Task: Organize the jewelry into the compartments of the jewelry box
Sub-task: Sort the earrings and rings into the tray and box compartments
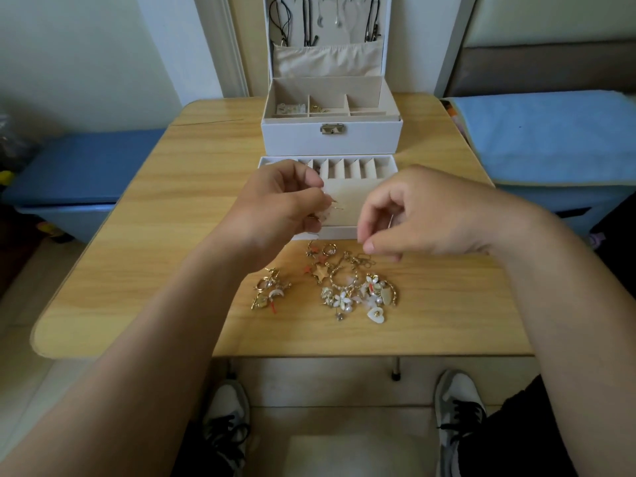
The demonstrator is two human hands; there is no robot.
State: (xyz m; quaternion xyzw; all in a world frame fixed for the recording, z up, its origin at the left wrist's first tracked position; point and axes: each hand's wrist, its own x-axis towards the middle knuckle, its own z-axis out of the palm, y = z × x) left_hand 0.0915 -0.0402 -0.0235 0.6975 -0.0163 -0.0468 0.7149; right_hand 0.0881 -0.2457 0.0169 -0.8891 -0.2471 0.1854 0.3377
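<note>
While left hand (278, 201) pinches earring (332, 203) — right hand (430, 215) loose, empty | box (330, 132) holds trinkets (292, 109)

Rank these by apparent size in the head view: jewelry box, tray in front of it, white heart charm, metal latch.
1. jewelry box
2. tray
3. white heart charm and metal latch: these look alike and the charm is nearer, so they are unranked.
</note>
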